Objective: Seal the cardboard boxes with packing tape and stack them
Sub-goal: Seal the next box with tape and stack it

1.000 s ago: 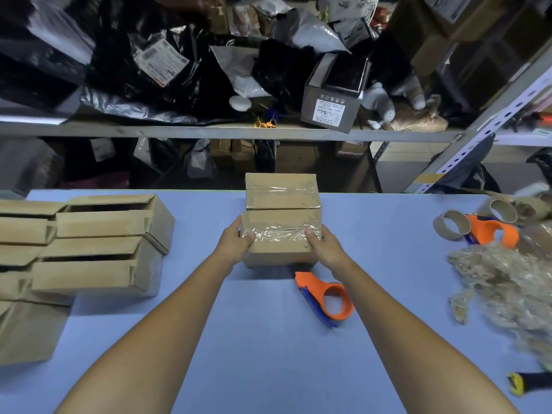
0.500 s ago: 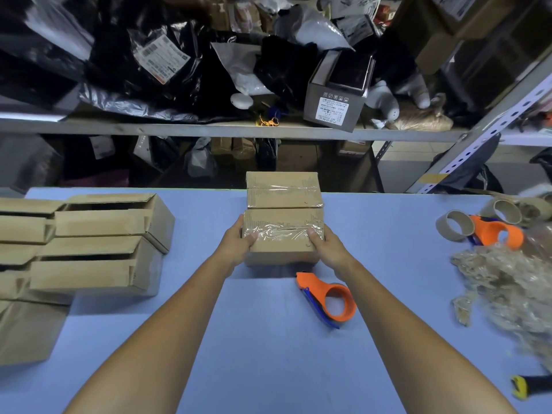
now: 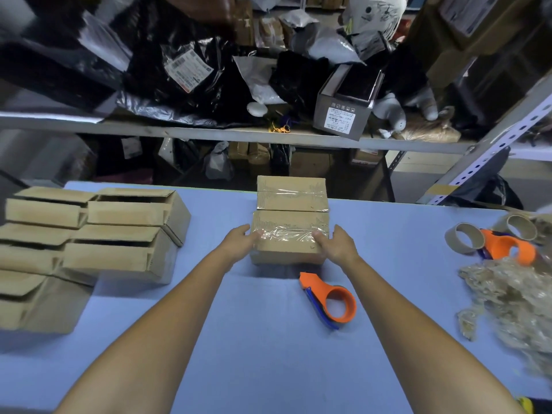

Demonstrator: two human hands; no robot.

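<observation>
A taped cardboard box (image 3: 288,240) sits in the middle of the blue table (image 3: 268,339), touching a second taped box (image 3: 291,194) behind it. My left hand (image 3: 239,242) grips the near box's left end and my right hand (image 3: 336,245) grips its right end, thumbs on the taped top. An orange tape dispenser (image 3: 330,298) lies on the table just in front of the box, under my right forearm. Several unsealed boxes (image 3: 125,234) with open flaps stand stacked at the left.
At the right lie another orange dispenser (image 3: 504,249), empty tape cores (image 3: 463,242) and a heap of crumpled used tape (image 3: 513,306). A metal shelf (image 3: 209,134) full of bags and cartons runs behind the table's far edge.
Both hands keep hold of the near box, which has shifted slightly away from me towards the rear box. The view has shifted a little.
</observation>
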